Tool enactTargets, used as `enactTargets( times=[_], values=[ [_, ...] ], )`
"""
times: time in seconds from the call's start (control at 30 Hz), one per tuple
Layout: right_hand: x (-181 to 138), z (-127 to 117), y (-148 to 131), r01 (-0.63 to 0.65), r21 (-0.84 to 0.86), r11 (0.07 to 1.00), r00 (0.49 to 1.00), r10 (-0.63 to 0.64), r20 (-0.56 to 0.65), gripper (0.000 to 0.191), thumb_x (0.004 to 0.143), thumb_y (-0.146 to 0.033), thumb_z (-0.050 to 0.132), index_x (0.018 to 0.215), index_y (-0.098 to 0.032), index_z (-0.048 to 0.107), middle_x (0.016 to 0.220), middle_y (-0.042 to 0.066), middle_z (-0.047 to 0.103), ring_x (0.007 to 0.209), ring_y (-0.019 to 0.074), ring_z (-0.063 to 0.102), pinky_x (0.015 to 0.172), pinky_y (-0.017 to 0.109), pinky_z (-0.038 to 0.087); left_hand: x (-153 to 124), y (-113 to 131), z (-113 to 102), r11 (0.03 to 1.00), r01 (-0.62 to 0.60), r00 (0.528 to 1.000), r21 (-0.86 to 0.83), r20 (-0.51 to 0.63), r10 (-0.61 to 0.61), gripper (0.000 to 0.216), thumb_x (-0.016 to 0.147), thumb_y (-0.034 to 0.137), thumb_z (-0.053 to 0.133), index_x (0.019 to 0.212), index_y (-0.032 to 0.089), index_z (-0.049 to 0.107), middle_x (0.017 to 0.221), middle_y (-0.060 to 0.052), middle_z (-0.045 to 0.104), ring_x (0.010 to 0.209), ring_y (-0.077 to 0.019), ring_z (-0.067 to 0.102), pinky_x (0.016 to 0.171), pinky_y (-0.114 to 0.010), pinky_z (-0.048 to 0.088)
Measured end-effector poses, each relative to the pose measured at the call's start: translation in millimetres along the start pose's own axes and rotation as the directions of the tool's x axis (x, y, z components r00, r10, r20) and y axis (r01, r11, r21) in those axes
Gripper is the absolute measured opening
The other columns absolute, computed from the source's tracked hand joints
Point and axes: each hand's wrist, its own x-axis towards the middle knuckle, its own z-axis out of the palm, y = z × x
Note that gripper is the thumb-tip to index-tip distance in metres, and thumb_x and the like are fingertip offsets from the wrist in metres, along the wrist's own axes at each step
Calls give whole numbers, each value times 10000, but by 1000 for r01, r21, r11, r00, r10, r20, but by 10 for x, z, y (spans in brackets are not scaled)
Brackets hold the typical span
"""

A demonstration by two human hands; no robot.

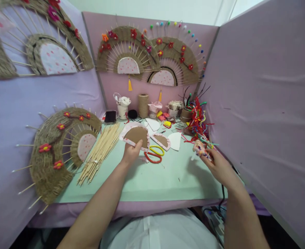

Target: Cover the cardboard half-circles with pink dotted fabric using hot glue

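Note:
My left hand (130,151) pinches the near edge of a brown cardboard half-circle wrapped in pink dotted fabric (136,135), lifting it slightly over the pale green table (154,180). My right hand (217,165) is at the right edge of the table, fingers closed on a small patterned object with a whitish tip (200,148); what it is cannot be told. Red and yellow scissors (154,154) lie just right of the left hand. A second fabric-covered half-circle (161,140) and white paper pieces (175,140) lie behind them.
A bundle of wooden skewers (100,152) lies left of my left hand, beside a woven jute fan with red flowers (56,152). A twine spool (143,105), cups and small supplies line the back. Colourful pipe cleaners (197,117) stand at the right. Purple partitions enclose the table.

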Motion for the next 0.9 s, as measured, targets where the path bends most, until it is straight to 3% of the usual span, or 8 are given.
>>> enactTargets(
  times=[0.07,0.17,0.23,0.3,0.47,0.6,0.73,0.9],
  values=[
    [-72,5,-260,-25,349,937,1000,30,-9,229,785,-436,521,863,-221,541,720,21,548,603,162,509,532,280,396,-37,10,17,999,-34,999,20,-6,34,327,798,317,549,1100,210,615,1005,-66,673,1122,-246,542,1034,-390,368],
    [-207,143,-664,-124,793,597,992,75,98,240,755,-408,573,693,-223,433,606,-45,395,484,96,380,407,213,293,-110,2,59,994,-86,995,61,60,82,299,826,313,513,1089,222,625,1031,-66,676,1123,-247,546,1044,-400,362],
    [-294,283,-881,-198,882,428,980,71,185,258,725,-391,622,690,-217,435,580,-64,353,440,70,301,366,190,215,-155,-37,90,989,-120,988,87,105,111,271,825,315,512,1045,227,643,1054,-67,675,1098,-251,564,1048,-410,360],
    [-370,424,-1031,-221,901,373,974,35,225,275,731,-405,635,679,-210,449,551,-70,343,428,64,281,356,187,205,-188,-93,115,984,-138,986,110,112,125,269,806,321,537,1037,235,646,1060,-71,674,1075,-262,579,1051,-425,359],
    [-500,683,-1188,-154,858,490,980,-37,196,352,799,-498,568,650,-195,472,498,-60,370,416,76,339,368,213,284,-231,-169,139,986,-138,982,94,145,124,425,761,304,601,1182,254,576,1120,-84,646,1098,-279,567,1032,-409,380],
    [-544,803,-1240,-143,792,593,981,-22,193,399,803,-549,536,635,-194,466,482,-49,411,412,85,381,391,226,322,-251,-156,158,987,-150,975,52,173,139,416,763,277,596,1177,241,560,1130,-96,627,1079,-259,580,954,-367,445],
    [-532,868,-1261,-133,719,682,984,7,176,444,815,-580,492,597,-196,444,465,-37,441,418,95,416,415,228,334,-260,-125,182,968,-249,950,31,203,237,367,790,241,552,1156,217,535,1060,-98,631,939,-219,628,840,-352,507],
    [-504,895,-1239,-84,662,745,990,-14,141,460,847,-567,444,570,-200,435,443,-37,437,408,101,426,427,230,332,-257,-27,172,915,-392,906,92,211,367,432,812,205,513,1240,250,473,1071,-97,605,910,-215,617,780,-366,529]
  ],
)
